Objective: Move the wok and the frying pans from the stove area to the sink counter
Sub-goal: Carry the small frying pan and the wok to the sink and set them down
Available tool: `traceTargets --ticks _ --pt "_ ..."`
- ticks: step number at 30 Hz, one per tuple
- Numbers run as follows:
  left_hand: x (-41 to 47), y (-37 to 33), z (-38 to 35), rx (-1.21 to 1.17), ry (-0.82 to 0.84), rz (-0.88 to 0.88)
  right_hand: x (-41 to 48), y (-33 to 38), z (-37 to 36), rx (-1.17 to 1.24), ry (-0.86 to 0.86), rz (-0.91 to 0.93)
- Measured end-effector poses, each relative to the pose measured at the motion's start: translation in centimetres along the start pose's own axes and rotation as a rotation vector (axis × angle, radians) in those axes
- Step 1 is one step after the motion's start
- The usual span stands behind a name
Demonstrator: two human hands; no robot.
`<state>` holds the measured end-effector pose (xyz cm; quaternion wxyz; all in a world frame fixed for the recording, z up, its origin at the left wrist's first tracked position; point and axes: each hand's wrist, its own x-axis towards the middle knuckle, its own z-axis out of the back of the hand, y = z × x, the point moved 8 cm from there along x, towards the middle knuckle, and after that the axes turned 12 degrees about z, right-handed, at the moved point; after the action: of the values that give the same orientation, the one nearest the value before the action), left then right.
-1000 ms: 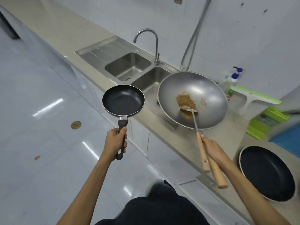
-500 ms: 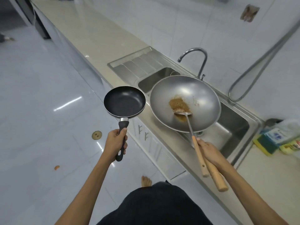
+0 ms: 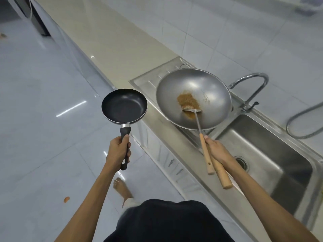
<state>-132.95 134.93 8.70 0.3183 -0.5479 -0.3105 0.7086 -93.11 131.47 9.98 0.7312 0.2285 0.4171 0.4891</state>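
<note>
arms: 2, bare, no sleeves | left hand (image 3: pixel 118 153), right hand (image 3: pixel 218 151): no gloves | garment (image 3: pixel 167 222): dark | foot (image 3: pixel 122 189): bare

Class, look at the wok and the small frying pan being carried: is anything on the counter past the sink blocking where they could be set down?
Nothing visible blocks it. The beige counter beyond the sink's drainboard is bare, while the wok and frying pan hang in the air short of it.
</note>
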Motion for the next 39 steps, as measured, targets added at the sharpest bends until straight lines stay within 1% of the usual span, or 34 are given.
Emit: traceTargets --ticks 4,7,10,12,17,20,29,32,34,39 --pt "6.3 -4.5 4.6 0.053 0.066 -0.050 3.9 5.4 -4.2 0.033 -0.063 -0.033" --pt "10.4 -8.1 8.4 0.147 0.118 -0.082 6.2 9.0 -7.1 0.069 -0.098 -0.091" --pt "14.7 -12.0 12.0 0.209 0.133 -0.108 8.6 12.3 -9.6 0.117 -0.154 -0.107" --pt "19.5 -15.0 15.5 0.240 0.152 -0.110 11.6 15.0 -12.6 0.119 -0.179 -0.131" --pt "22.3 -16.9 16.1 0.256 0.174 -0.143 13.1 15.7 -12.5 0.128 -0.269 -0.190" --pt "27.1 -19.3 16.7 0.278 0.220 -0.151 15.5 16.8 -14.0 0.143 -0.324 -0.219" --pt "39.0 -25.4 15.6 0.285 0.356 -0.152 21.9 18.7 -16.3 0.180 -0.471 -0.307" --pt "43.2 -28.0 16.0 0.327 0.392 -0.146 24.1 20.0 -17.7 0.189 -0.487 -0.368" --pt "44.1 -28.5 16.2 0.312 0.387 -0.151 24.4 21.0 -18.1 0.178 -0.474 -0.378" --pt "49.3 -32.2 14.8 0.337 0.440 -0.148 26.6 22.9 -20.1 0.201 -0.475 -0.436"
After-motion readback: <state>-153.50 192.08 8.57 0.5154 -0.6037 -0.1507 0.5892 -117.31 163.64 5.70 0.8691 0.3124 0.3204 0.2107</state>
